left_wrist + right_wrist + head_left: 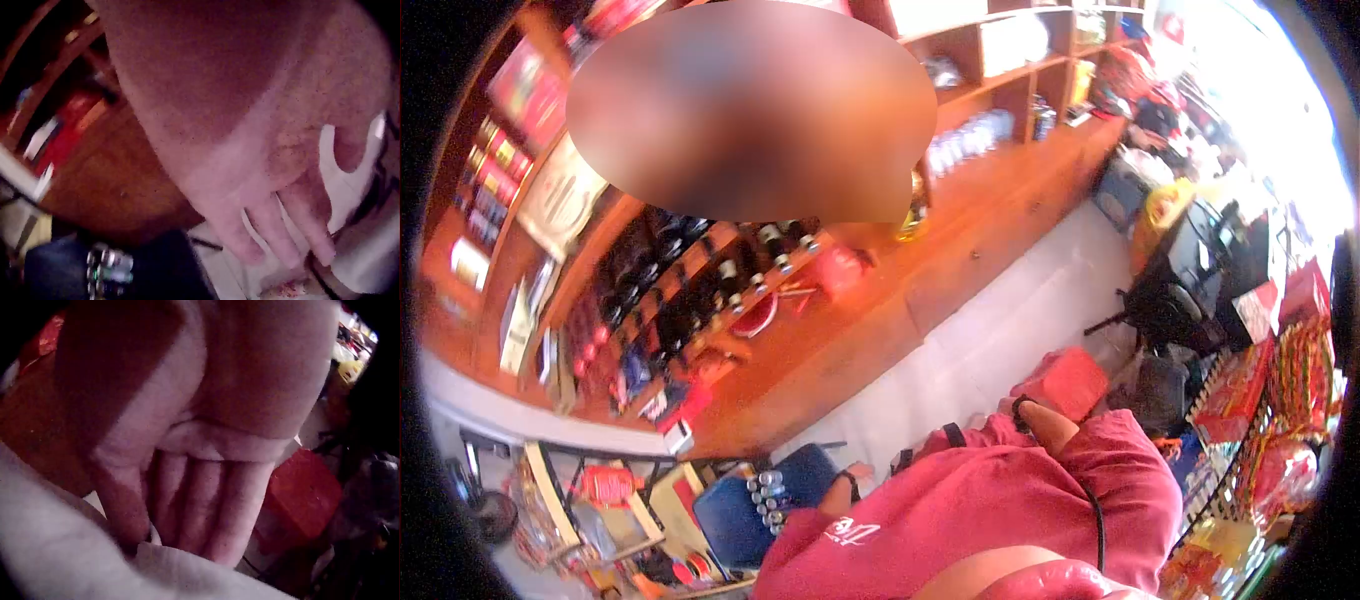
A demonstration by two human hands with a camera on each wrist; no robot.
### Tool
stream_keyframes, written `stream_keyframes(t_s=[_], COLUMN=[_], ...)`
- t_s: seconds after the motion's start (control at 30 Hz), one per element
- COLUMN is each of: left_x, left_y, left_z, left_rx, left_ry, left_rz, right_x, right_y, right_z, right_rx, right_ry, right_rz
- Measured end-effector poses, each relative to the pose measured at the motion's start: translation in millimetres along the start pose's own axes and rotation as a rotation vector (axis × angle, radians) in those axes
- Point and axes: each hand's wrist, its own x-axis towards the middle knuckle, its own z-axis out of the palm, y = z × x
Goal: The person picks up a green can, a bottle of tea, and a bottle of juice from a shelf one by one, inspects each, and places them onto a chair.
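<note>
My left hand (281,169) hangs with its fingers loosely spread and nothing in its grasp. Near it, a dark blue chair seat (720,520) bears several small bottles or cans (770,500), also seen low in the left wrist view. In the right wrist view my right hand (200,481) has its fingers relaxed and fairly straight, and its fingertips go out of sight behind pale cloth (56,531). Beside that hand is a red box-like object (1068,382) on the floor. Both hands are small in the head view, close to the red shirt (990,500).
A long wooden cabinet (960,285) runs along the wall, with racked dark bottles (730,280) and shelves above. Pale floor tiles (1000,290) lie before it. At the right stand a black chair (1170,305) and piled red packages (1300,380). Goods crowd the lower left.
</note>
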Motion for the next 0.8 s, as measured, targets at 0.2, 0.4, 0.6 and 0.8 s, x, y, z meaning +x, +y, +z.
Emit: stream_keyframes(t_s=[0.2, 0.4, 0.6, 0.8], left_x=[143.5, 254.7, 335.8, 416.5], left_y=[77.3, 130.2, 143.0, 160.8], left_z=[-148.9, -268.2, -324.6, -417.6], left_rx=[-0.292, -0.058, 0.032, -0.055], left_ry=[0.122, -0.122, -0.113, -0.089], left_rz=[-0.126, 0.045, 0.059, 0.137], right_x=[-67.0, -86.3, -96.1, -80.2], right_y=[68.6, 87.6, 109.3, 179.3], right_z=[60.3, 101.0, 111.4, 86.0], right_rx=[0.316, 0.55, 0.724, 0.84], right_ry=[0.031, 0.098, 0.124, 0.107], right_rz=[0.173, 0.262, 0.344, 0.415])
